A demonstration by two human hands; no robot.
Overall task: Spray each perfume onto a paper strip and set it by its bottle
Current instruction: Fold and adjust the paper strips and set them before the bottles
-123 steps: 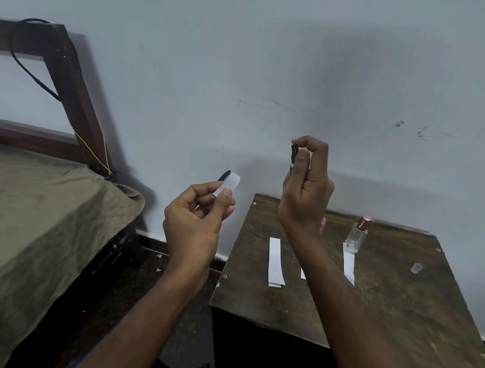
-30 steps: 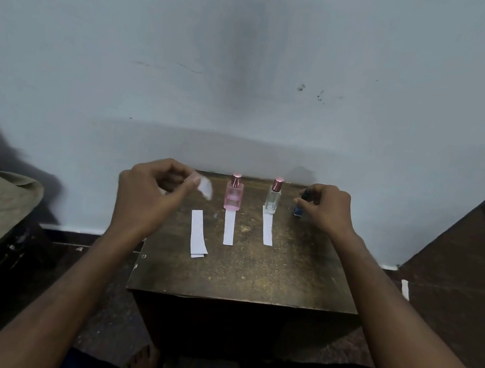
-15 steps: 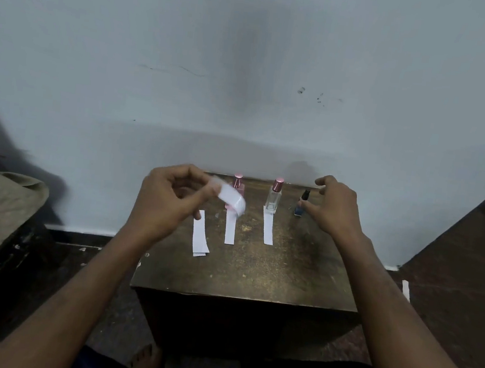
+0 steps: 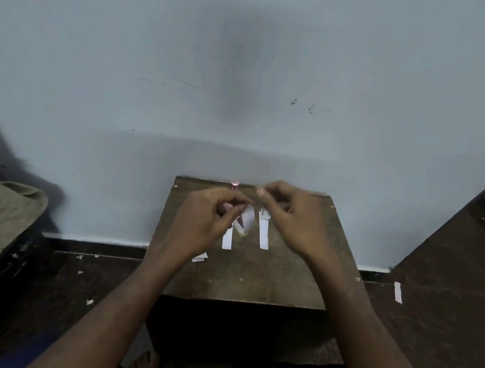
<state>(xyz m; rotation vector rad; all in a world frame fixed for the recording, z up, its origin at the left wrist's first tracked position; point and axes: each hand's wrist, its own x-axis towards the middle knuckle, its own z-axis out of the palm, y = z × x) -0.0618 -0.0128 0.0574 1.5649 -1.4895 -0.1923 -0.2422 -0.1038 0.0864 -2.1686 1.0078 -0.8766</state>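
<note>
Paper strip, white and bent, is pinched in the left hand and has moved right over the middle of the table, while the right hand, curled and holding nothing I can see, has let go of the small bottle and come to meet it, so I think this strip gets set down next.
</note>
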